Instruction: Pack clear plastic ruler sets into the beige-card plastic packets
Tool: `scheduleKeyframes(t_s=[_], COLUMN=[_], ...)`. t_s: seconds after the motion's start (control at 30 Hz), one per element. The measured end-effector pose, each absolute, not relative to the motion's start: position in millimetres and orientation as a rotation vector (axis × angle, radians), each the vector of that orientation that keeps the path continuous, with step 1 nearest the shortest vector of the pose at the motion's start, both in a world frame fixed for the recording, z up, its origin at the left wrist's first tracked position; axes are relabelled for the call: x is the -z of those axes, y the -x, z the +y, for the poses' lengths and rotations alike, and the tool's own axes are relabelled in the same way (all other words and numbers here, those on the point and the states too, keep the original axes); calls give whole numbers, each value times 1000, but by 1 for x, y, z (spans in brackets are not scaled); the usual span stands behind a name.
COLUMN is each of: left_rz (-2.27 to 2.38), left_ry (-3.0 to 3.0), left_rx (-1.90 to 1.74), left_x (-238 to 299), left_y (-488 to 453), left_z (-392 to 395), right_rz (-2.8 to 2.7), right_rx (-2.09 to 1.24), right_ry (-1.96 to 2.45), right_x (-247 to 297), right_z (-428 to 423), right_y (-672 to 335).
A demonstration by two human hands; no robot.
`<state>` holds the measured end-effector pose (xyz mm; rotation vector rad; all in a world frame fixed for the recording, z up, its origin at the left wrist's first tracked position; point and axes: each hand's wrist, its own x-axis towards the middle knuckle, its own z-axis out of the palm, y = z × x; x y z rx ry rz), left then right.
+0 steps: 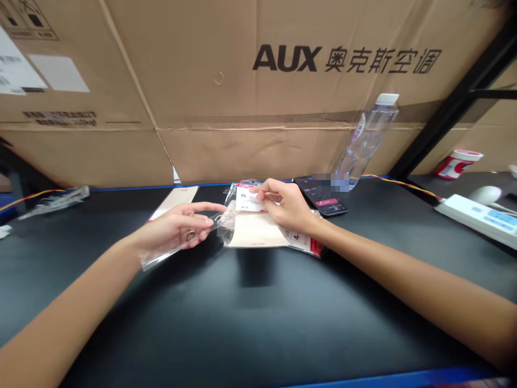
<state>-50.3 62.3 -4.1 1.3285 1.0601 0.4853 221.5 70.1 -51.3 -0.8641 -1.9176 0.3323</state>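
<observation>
A clear plastic bag (252, 226) lies on the black table top (250, 318), with a flat beige sheet inside and a white printed label near its top. My right hand (286, 207) pinches the bag's upper part at the label. My left hand (177, 229) grips a clear plastic flap (218, 226) that stretches from the bag's left side and runs under my palm. A beige card or envelope (173, 202) lies just beyond my left fingers, partly hidden by them. Red printing shows on the bag's lower right corner.
A smartphone (321, 196) showing a timer lies just beyond my right hand, with a tilted clear plastic bottle (365, 141) behind it. A white power strip (472, 218) and a red-and-white cup (458, 164) are at the right. Large cardboard boxes (250, 91) stand along the back.
</observation>
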Motion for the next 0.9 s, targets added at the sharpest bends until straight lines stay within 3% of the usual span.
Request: scheduleKeyframes(t_s=[0.3,0.57,0.9], left_rz=[1221,1104,1244], left_ry=[-1419,-1342,-1919], left_rx=[-664,-610,-643], left_x=[17,19,30], left_y=[33,37,25], left_z=[57,55,48], right_rz=[-2335,-2449,-2381], right_rx=[-391,-489,-581], right_ry=[699,1041,734], right_x=[47,43,35], right_z=[44,36,31], right_y=[-198,-199,-191])
